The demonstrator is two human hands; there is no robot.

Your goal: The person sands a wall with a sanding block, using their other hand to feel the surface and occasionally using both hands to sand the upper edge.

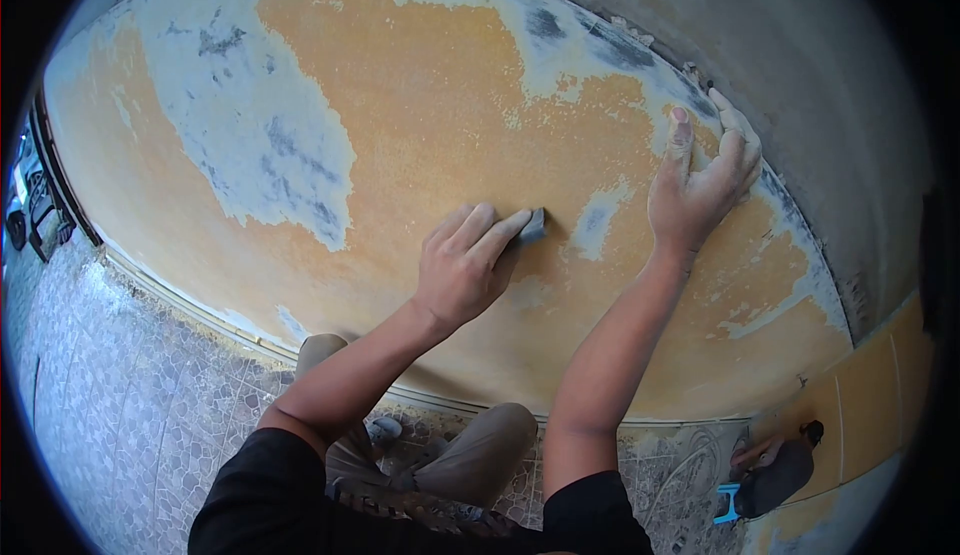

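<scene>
My left hand (468,263) presses a small grey sanding block (533,225) flat against an orange-painted wall (430,105), fingers stretched over it. My right hand (702,177) rests on the wall's right edge, fingers hooked round the corner and thumb pointing up. It holds nothing. Grey-white patches (265,145) show where the orange coat is gone. A small pale patch (597,220) lies just right of the block. Both hands are dusty.
The wall meets a patterned tiled floor (130,405) along a pale skirting strip (190,305). My bent knees (480,450) are close to the wall base. At the lower right another person (775,475) in a dark cap crouches by an orange tiled surface, near something blue (728,505).
</scene>
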